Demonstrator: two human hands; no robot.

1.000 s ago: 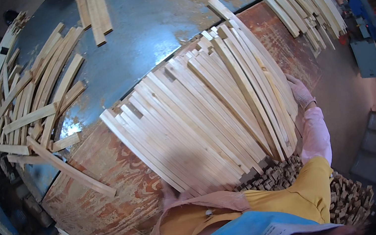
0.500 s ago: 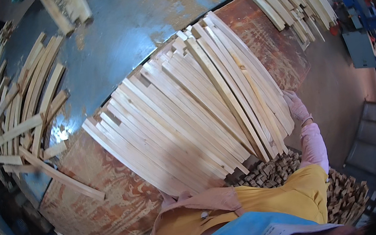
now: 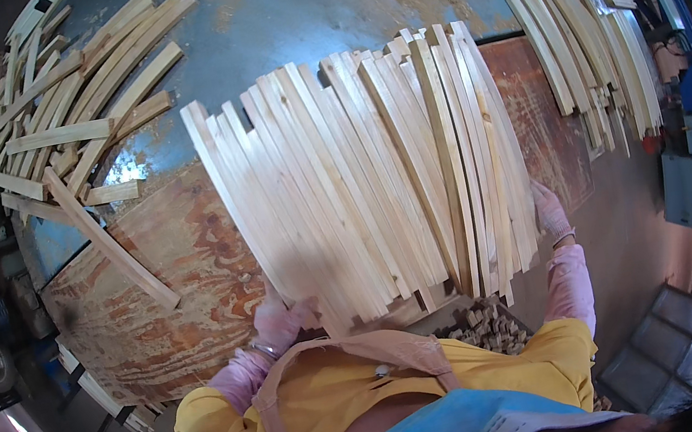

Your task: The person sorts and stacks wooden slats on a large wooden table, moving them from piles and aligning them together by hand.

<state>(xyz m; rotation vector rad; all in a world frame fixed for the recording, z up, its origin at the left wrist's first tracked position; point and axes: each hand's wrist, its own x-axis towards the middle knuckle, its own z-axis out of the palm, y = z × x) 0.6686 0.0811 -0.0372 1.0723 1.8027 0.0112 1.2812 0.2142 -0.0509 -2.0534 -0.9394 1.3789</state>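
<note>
A wide row of pale wooden strips lies side by side on the worn reddish-brown board, with uneven ends. At its near left corner is my left hand, in a pinkish glove, fingers apart against the strips' edge and ends. My right hand, gloved too, rests along the right side of the row near its front. Its fingers are stretched out against the outermost strip, partly hidden by it. One strip right of the middle sits higher than those around it.
Loose wooden pieces are heaped at the far left, one long piece jutting toward me. More long strips are stacked at the far right. Sawdust marks the blue-grey tabletop. Small wood offcuts lie below the table's front edge.
The view has turned, so the row now appears straighter ahead. My left hand, mostly hidden before, now shows at the near left corner. My right hand stays at the right side.
</note>
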